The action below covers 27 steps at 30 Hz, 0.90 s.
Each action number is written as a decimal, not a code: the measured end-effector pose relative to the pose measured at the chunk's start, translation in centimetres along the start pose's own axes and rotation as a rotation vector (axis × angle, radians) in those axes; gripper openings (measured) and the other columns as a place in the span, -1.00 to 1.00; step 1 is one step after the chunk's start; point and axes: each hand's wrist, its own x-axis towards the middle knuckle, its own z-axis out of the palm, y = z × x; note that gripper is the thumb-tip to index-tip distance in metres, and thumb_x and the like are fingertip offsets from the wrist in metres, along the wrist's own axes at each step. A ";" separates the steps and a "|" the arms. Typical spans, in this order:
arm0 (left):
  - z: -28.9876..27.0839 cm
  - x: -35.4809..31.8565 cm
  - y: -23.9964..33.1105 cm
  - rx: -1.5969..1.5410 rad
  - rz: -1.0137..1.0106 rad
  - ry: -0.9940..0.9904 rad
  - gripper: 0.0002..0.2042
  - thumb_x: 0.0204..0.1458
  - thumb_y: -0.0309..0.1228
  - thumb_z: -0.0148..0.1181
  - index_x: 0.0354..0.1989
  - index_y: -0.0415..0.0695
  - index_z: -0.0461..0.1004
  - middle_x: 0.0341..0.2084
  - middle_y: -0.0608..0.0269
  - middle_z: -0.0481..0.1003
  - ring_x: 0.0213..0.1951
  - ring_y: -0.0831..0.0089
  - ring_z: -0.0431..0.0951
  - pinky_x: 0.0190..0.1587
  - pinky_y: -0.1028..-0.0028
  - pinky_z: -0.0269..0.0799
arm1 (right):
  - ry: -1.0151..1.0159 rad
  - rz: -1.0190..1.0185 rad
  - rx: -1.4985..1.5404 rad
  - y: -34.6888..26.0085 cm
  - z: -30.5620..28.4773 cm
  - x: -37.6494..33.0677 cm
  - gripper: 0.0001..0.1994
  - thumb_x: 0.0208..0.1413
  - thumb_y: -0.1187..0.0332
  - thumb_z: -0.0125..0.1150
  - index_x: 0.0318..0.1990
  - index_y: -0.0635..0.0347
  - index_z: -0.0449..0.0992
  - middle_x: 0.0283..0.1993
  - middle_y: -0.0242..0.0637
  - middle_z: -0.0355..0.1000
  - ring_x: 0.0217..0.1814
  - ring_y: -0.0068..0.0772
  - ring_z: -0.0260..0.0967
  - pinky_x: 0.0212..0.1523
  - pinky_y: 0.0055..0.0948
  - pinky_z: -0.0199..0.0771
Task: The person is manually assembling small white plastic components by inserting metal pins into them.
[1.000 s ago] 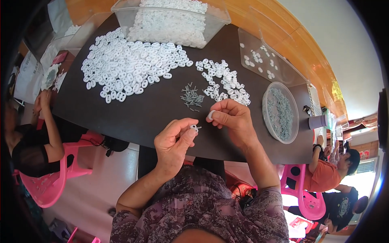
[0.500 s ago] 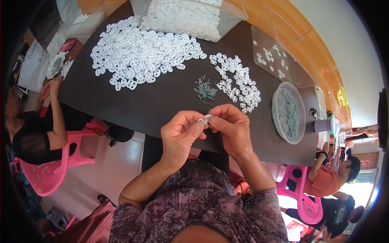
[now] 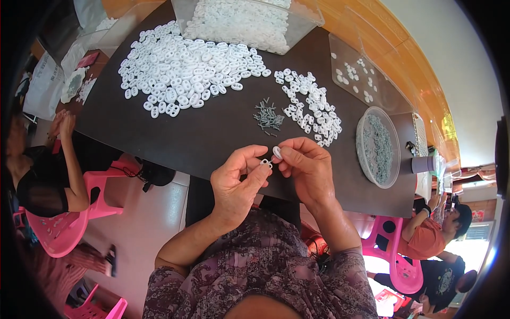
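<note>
Near the front edge of the dark table, my left hand (image 3: 235,178) pinches a small white two-hole piece (image 3: 266,163) between thumb and forefinger. Close beside it, my right hand (image 3: 308,173) pinches a white oval plastic piece (image 3: 277,152). A narrow gap appears between the two pieces, though I cannot tell whether a pin links them. Just beyond my hands lies a little heap of grey pins (image 3: 269,117). Small white two-hole pieces (image 3: 323,114) are scattered to its right. A big pile of white oval pieces (image 3: 180,69) covers the far left of the table (image 3: 143,135).
A clear tub of white pieces (image 3: 239,24) stands at the back. At right are a clear bin (image 3: 372,58) with a few white ovals, a round dish (image 3: 397,159) of grey pins and a purple-grey cup (image 3: 423,165). People sit on both sides near pink chairs (image 3: 58,228).
My hands have drawn slightly apart, so both white pieces now show. My right hand has turned a little. At lower left, a person in reddish clothing has shifted and a pink stool has come into view.
</note>
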 end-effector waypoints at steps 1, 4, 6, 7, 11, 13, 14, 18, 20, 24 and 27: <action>0.0 0.0 -0.1 0.022 0.010 0.015 -0.75 0.07 -0.60 0.16 -0.05 -0.28 0.42 -0.50 0.37 0.48 -0.47 0.72 0.42 -0.39 0.68 0.40 | 0.006 -0.003 -0.002 0.0 0.1 -0.1 -0.89 0.08 0.51 0.19 -0.26 0.34 0.50 -0.40 -0.21 0.51 -0.49 -0.55 0.38 -0.46 -0.63 0.32; 0.1 0.0 -0.3 0.026 0.022 0.028 -0.74 0.05 -0.61 0.17 -0.05 -0.27 0.43 -0.52 0.39 0.46 -0.49 0.73 0.40 -0.41 0.69 0.37 | 0.016 -0.025 -0.026 0.2 0.2 -0.1 -0.90 0.08 0.51 0.19 -0.27 0.34 0.50 -0.41 -0.22 0.51 -0.48 -0.56 0.38 -0.45 -0.63 0.32; 0.0 0.0 -0.5 0.048 0.041 0.029 -0.74 0.05 -0.61 0.17 -0.05 -0.27 0.43 -0.53 0.40 0.46 -0.50 0.74 0.40 -0.42 0.69 0.37 | 0.021 -0.043 -0.048 0.3 0.4 -0.2 -0.91 0.08 0.51 0.19 -0.27 0.34 0.50 -0.41 -0.22 0.51 -0.48 -0.56 0.38 -0.45 -0.63 0.32; 0.0 0.0 -0.6 0.071 0.060 0.030 -0.74 0.06 -0.61 0.17 -0.05 -0.27 0.43 -0.53 0.40 0.46 -0.50 0.74 0.39 -0.43 0.69 0.36 | 0.020 -0.063 -0.061 0.4 0.4 -0.3 -0.91 0.07 0.51 0.20 -0.27 0.34 0.51 -0.41 -0.23 0.51 -0.48 -0.57 0.38 -0.45 -0.63 0.32; 0.0 -0.1 -0.6 0.082 0.068 0.034 -0.74 0.06 -0.62 0.15 -0.05 -0.27 0.42 -0.55 0.41 0.45 -0.52 0.75 0.37 -0.47 0.70 0.33 | 0.029 -0.097 -0.100 0.6 0.7 -0.4 -0.90 0.06 0.52 0.21 -0.27 0.33 0.51 -0.40 -0.26 0.52 -0.47 -0.59 0.39 -0.45 -0.65 0.31; -0.2 -0.2 -0.4 0.094 0.038 -0.005 -0.73 0.09 -0.62 0.11 -0.01 -0.32 0.39 -0.45 0.27 0.49 -0.39 0.65 0.47 -0.36 0.63 0.46 | 0.034 -0.107 -0.109 0.7 0.7 -0.4 -0.90 0.06 0.52 0.22 -0.27 0.33 0.52 -0.40 -0.26 0.52 -0.46 -0.59 0.39 -0.45 -0.65 0.31; -0.2 -0.2 -0.4 0.094 0.038 -0.004 -0.73 0.09 -0.62 0.11 -0.01 -0.32 0.39 -0.45 0.27 0.49 -0.39 0.65 0.47 -0.36 0.63 0.46 | 0.038 -0.117 -0.118 0.7 0.7 -0.4 -0.90 0.06 0.52 0.22 -0.27 0.33 0.52 -0.41 -0.27 0.52 -0.46 -0.60 0.39 -0.45 -0.66 0.31; -0.1 -0.3 -0.4 0.083 0.034 0.010 -0.72 0.09 -0.63 0.11 -0.01 -0.33 0.38 -0.45 0.28 0.49 -0.40 0.67 0.47 -0.36 0.65 0.46 | 0.039 -0.146 -0.142 0.9 0.8 -0.6 -0.89 0.05 0.52 0.23 -0.25 0.33 0.52 -0.40 -0.28 0.52 -0.45 -0.61 0.40 -0.44 -0.67 0.32; 0.0 -0.4 -0.5 0.095 0.039 0.016 -0.72 0.09 -0.63 0.11 -0.01 -0.33 0.38 -0.44 0.28 0.49 -0.40 0.67 0.46 -0.36 0.65 0.46 | 0.053 -0.200 -0.176 1.0 0.9 -0.8 -0.87 0.05 0.51 0.25 -0.24 0.32 0.52 -0.39 -0.30 0.53 -0.44 -0.62 0.41 -0.43 -0.68 0.33; 0.0 -0.4 -0.6 0.140 0.052 0.020 -0.72 0.09 -0.64 0.10 0.00 -0.32 0.38 -0.44 0.29 0.49 -0.40 0.68 0.46 -0.35 0.66 0.45 | 0.067 -0.266 -0.203 1.2 1.2 -1.2 -0.87 0.05 0.50 0.26 -0.24 0.32 0.52 -0.38 -0.33 0.52 -0.41 -0.64 0.40 -0.40 -0.68 0.35; -0.1 -0.3 -0.7 0.159 0.075 0.019 -0.72 0.09 -0.64 0.10 0.00 -0.32 0.38 -0.44 0.29 0.48 -0.40 0.69 0.45 -0.35 0.66 0.45 | 0.071 -0.301 -0.248 1.3 1.2 -1.4 -0.88 0.07 0.51 0.25 -0.23 0.32 0.53 -0.36 -0.35 0.51 -0.40 -0.66 0.39 -0.37 -0.68 0.37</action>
